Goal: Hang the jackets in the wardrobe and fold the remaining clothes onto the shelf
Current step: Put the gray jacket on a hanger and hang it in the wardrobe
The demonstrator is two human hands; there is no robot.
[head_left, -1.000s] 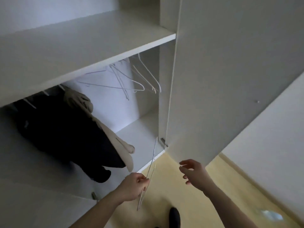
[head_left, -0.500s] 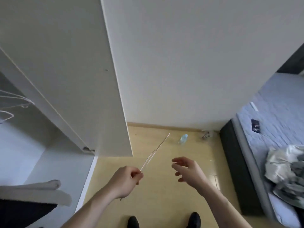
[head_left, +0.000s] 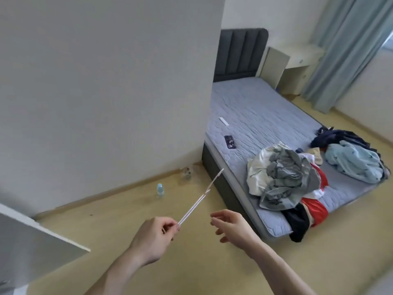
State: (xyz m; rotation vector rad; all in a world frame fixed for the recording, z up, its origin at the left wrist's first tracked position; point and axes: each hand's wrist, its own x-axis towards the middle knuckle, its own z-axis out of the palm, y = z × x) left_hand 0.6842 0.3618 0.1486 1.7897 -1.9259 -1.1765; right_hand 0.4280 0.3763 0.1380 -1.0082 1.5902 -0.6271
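Head view: left hand [head_left: 154,241] pinches the hanger [head_left: 200,201], right hand [head_left: 230,225] spread (holding nothing); carry it level toward the clothes pile [head_left: 285,179].

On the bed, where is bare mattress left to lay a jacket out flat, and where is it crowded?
Bare mattress runs from the headboard down past the white remote and dark phone. The foot end is crowded: the grey-white clothes pile, with red and black garments at the edge, and the light blue garment.
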